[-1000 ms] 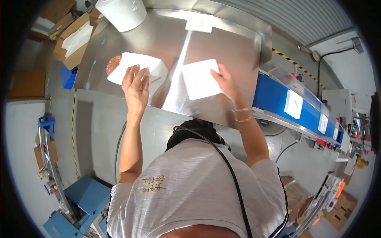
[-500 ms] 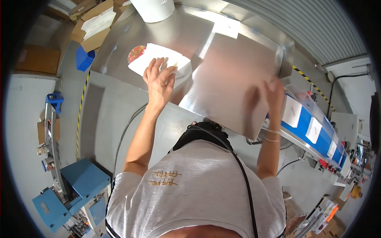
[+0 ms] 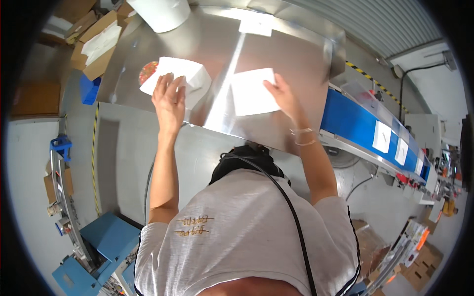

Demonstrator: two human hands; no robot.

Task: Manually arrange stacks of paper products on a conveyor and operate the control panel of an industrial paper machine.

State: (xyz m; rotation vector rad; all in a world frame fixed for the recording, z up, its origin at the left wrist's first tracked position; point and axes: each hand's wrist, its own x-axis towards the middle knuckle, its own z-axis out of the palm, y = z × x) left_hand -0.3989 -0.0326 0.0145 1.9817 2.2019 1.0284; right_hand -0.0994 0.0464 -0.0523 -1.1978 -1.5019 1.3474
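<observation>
My left hand (image 3: pixel 169 101) rests on a thick stack of white flat packets (image 3: pixel 183 68), its fingers stretched over the top and nothing seen gripped. Under the stack's far left corner shows a round red patterned piece (image 3: pixel 147 73) on the steel table (image 3: pixel 291 44). My right hand (image 3: pixel 285 96) pinches the right edge of a single flat white square packet (image 3: pixel 253 93) over the table, right of the stack. The fingers beneath that packet are hidden.
A blue conveyor belt (image 3: pixel 353 116) carrying several white packets (image 3: pixel 381 136) runs off to the right. At the table's far side are a white bucket (image 3: pixel 163 12) and another white sheet (image 3: pixel 256 23). An open carton (image 3: pixel 101 44) and blue bin (image 3: pixel 90 90) stand at left.
My right hand has moved left from the belt's near end and now holds a white packet over the table. My left hand stays on the stack. The view has shifted, and belt packets sit differently.
</observation>
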